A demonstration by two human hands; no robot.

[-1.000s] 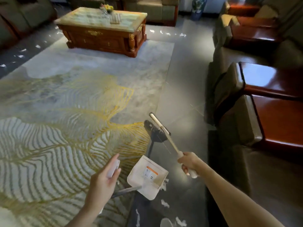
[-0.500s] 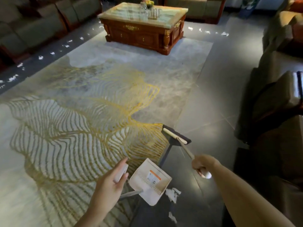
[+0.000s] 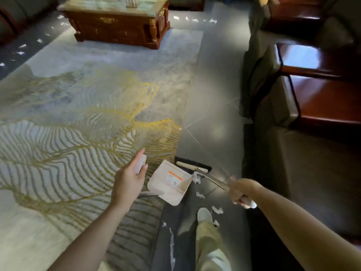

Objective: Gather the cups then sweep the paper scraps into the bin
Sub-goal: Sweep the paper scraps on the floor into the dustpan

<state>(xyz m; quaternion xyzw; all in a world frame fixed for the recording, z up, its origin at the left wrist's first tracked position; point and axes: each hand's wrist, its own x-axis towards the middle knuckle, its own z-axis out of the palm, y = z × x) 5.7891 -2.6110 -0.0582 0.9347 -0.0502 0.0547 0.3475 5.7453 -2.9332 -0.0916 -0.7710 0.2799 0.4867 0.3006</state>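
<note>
Step in hand, as I read it: brushing scraps into the pan. L hand (image 3: 127,182) grips the white top of the pan's long handle. R hand (image 3: 239,192) is closed round the broom (image 3: 193,166) shaft near its end. Pan (image 3: 168,184) sits on the dark floor (image 3: 214,94) just off the rug's (image 3: 78,114) right edge. Broom head lies just beyond it, w/ one clump of scraps (image 3: 196,177) between head and pan, right beside the pan's edge. More scraps lie nearer the shoe (image 3: 204,215), & others far off by the tabletop (image 3: 93,4) at the rug's far end. Bin not in view; no cups seen.

To do it well:
- Press the pan lip flat to the floor w/ L hand so paper can't slide under.
- Use short, low pulls toward the pan, no flicking, since light scraps would likely scatter.
- Then turn the pan to face the bits by the shoe.
- Keep the pan level when lifting.
</note>
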